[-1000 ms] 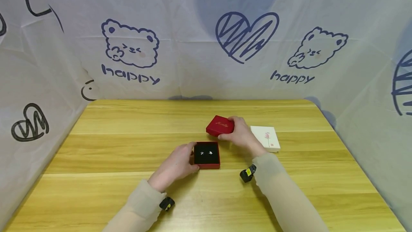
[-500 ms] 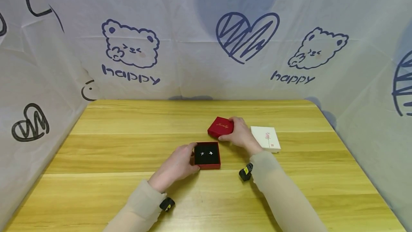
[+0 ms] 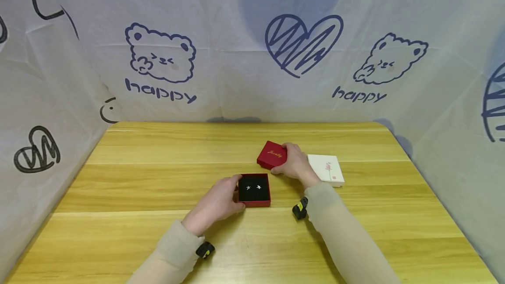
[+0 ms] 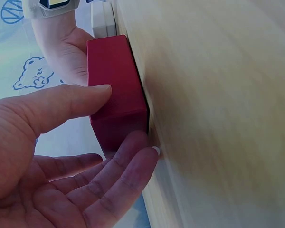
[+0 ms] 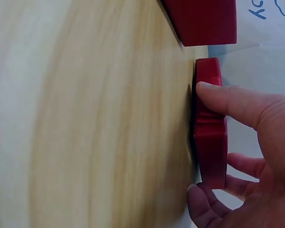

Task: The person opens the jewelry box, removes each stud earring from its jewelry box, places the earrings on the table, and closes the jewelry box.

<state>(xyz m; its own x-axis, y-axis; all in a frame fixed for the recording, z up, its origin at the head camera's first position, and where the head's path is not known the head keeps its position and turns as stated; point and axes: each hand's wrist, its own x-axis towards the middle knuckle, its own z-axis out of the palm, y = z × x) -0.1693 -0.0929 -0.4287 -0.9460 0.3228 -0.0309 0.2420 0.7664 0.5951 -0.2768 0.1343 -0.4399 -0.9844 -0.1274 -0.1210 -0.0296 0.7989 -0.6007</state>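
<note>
A small red jewelry box base (image 3: 256, 204) sits on the table, its black insert (image 3: 254, 194) carrying two small silvery star- or flower-shaped earrings (image 3: 258, 187). My left hand (image 3: 216, 200) grips its left side, thumb on the near wall in the head view; the left wrist view shows the thumb on the red wall (image 4: 115, 76). Behind and right of the base, my right hand (image 3: 296, 162) holds the red lid (image 3: 272, 154) with gold lettering on top. In the right wrist view the lid (image 5: 211, 152) lies flat, at or just above the tabletop, thumb pressing one side.
A white square box (image 3: 327, 169) with a pink flower print stands just right of my right hand. The wooden table (image 3: 158, 152) ends at a pale cloth backdrop (image 3: 232, 56) with bear and heart drawings. Each wrist wears a small black device (image 3: 205, 250).
The red lid has shifted slightly to the right and turned a little in my right hand. My left hand and the box base have hardly moved.
</note>
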